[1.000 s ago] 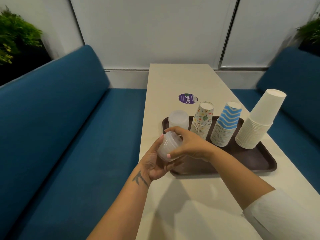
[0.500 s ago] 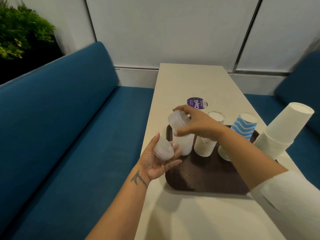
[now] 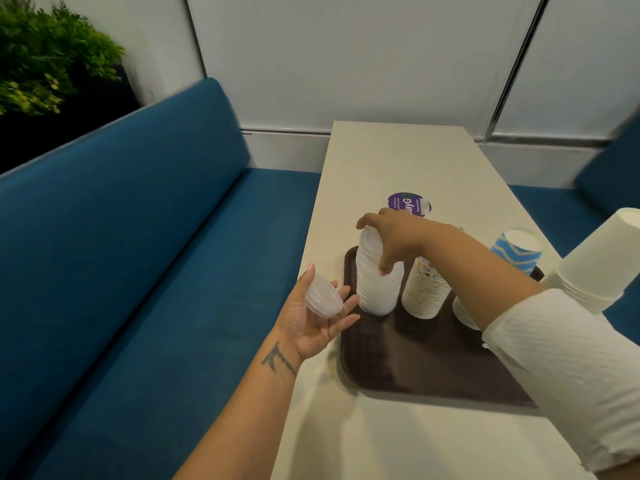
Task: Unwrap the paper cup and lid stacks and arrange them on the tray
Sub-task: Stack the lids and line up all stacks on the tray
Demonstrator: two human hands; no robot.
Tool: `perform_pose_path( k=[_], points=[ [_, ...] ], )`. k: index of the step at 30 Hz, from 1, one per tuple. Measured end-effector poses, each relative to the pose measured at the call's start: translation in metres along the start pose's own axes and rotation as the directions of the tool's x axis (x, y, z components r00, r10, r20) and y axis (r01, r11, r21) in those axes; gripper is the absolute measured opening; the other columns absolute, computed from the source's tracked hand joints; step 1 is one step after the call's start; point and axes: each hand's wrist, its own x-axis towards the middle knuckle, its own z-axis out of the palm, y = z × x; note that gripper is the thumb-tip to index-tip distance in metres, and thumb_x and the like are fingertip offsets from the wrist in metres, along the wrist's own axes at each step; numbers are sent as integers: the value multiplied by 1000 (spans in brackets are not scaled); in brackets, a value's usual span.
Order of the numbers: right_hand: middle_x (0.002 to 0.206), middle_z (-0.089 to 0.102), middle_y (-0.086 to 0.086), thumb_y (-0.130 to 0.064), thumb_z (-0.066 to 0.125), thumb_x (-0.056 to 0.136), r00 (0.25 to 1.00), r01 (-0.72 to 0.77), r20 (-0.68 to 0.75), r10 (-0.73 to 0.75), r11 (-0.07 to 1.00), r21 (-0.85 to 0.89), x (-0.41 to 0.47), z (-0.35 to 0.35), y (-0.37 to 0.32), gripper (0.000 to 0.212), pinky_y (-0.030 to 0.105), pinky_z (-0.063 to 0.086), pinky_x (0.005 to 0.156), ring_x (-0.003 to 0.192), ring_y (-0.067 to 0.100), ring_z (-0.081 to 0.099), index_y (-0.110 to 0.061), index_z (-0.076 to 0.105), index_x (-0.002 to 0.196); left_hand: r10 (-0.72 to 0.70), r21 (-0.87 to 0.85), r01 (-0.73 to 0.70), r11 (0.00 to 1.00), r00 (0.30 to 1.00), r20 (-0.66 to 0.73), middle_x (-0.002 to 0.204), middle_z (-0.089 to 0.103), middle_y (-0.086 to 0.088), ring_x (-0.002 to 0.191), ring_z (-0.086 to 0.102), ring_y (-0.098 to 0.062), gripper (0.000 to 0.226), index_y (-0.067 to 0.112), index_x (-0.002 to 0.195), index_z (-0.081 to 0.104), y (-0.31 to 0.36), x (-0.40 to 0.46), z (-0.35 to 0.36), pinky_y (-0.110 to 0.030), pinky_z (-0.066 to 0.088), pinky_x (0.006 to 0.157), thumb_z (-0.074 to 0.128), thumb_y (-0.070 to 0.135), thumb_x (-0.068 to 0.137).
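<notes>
A dark brown tray [image 3: 412, 362] lies on the cream table. At its far left corner stands a tall stack of translucent lids [image 3: 375, 285], and my right hand [image 3: 394, 237] is cupped over its top with fingers down its side. My left hand [image 3: 311, 320], palm up just left of the tray, holds a short stack of a few lids [image 3: 323, 297]. Beside the tall stack are a patterned cup stack [image 3: 426, 289], a blue zigzag cup stack [image 3: 516, 249] partly hidden by my right arm, and a plain white cup stack [image 3: 599, 261].
A round purple sticker [image 3: 408, 202] lies on the table [image 3: 391, 157] beyond the tray. Blue bench seats run along both sides, the left one [image 3: 138, 254] close to my left hand. A green plant [image 3: 45, 57] stands at the far left.
My right hand took part of the lids out of my left hand, carried them to the tray and set them on top of the lid stack there. My left hand stayed beside the tray.
</notes>
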Motion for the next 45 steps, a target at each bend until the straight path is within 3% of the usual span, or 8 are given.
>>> perform_pose_path(
  k=[7, 11, 17, 25, 34, 45],
  points=[
    [139, 43, 4, -20, 86, 68, 1000, 15, -3, -15, 1000, -10, 3, 3, -3, 93, 34, 47, 93, 123, 27, 45, -29, 33, 144, 23, -3, -23, 1000, 1000, -9, 108, 69, -15, 84, 72, -31, 65, 11, 123, 53, -2, 2, 3, -45, 58, 70, 64, 55, 76],
    [138, 43, 4, -21, 87, 66, 1000, 19, 5, -19, 1000, -7, 3, 4, -3, 95, 34, 48, 92, 122, 26, 45, -29, 33, 144, 52, -6, -52, 999, 997, 54, 104, 73, -14, 90, 72, -31, 69, 14, 121, 53, -1, 4, 11, -43, 59, 70, 67, 54, 67],
    [139, 43, 3, -21, 87, 65, 1000, 4, 19, -4, 1000, -9, 5, 8, -1, 97, 34, 50, 90, 121, 26, 45, -30, 32, 144, 52, 29, -54, 998, 996, 71, 117, 68, -15, 97, 69, -32, 78, 17, 127, 51, 0, 9, 20, -44, 58, 73, 70, 52, 60],
    [139, 43, 3, -18, 87, 64, 1000, 11, 11, -11, 1000, -10, 8, 4, -2, 99, 37, 47, 94, 123, 26, 43, -31, 31, 145, 25, 91, -32, 995, 997, 75, 118, 68, -13, 94, 70, -31, 72, 16, 122, 55, 3, 10, 21, -43, 56, 76, 68, 54, 62],
    [146, 38, 3, -21, 88, 65, 999, 9, 34, -10, 1000, 9, 4, 8, 0, 107, 38, 46, 98, 127, 26, 42, -31, 23, 149, -4, 102, -3, 995, 998, 69, 120, 67, -13, 96, 68, -31, 75, 15, 125, 53, 3, 4, 23, -40, 59, 67, 66, 55, 63],
    [149, 33, 3, -24, 89, 63, 999, 7, 36, -9, 999, 34, 1, 11, 4, 112, 40, 45, 101, 130, 27, 39, -31, 19, 150, -16, 86, 12, 996, 999, 42, 120, 67, -14, 100, 67, -32, 79, 15, 126, 53, 3, 2, 20, -40, 59, 66, 68, 56, 60]
  ],
)
